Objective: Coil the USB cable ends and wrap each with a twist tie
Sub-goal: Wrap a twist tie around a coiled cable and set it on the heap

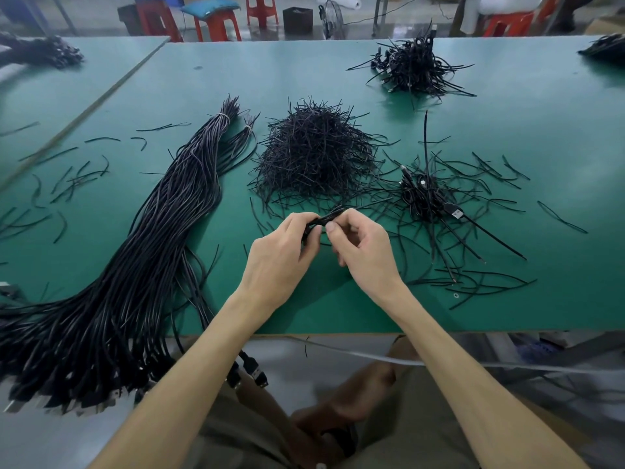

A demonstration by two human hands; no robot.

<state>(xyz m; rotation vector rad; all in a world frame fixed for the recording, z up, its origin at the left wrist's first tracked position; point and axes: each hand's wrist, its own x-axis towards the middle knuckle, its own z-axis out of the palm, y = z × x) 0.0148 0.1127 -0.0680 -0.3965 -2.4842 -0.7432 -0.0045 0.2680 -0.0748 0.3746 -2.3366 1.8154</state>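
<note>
My left hand [280, 255] grips a small coiled black USB cable [326, 218] above the green table [541, 157], just in front of me. My right hand [363, 247] pinches the coil's other side with thumb and fingers; whether a twist tie lies under them is hidden. A mound of black twist ties [316, 154] sits right behind my hands. A long bundle of uncoiled black USB cables [142, 265] runs from the far left-centre down over the near table edge, plugs hanging. A small pile of tied coils [426, 194] lies to the right.
Another heap of tied cables [414, 66] sits at the far right-centre. Loose twist ties are scattered left [67, 184] and right [483, 282] on the table. More cable piles lie at the far left [44, 54] and far right corners. Red stools [220, 22] stand beyond the table.
</note>
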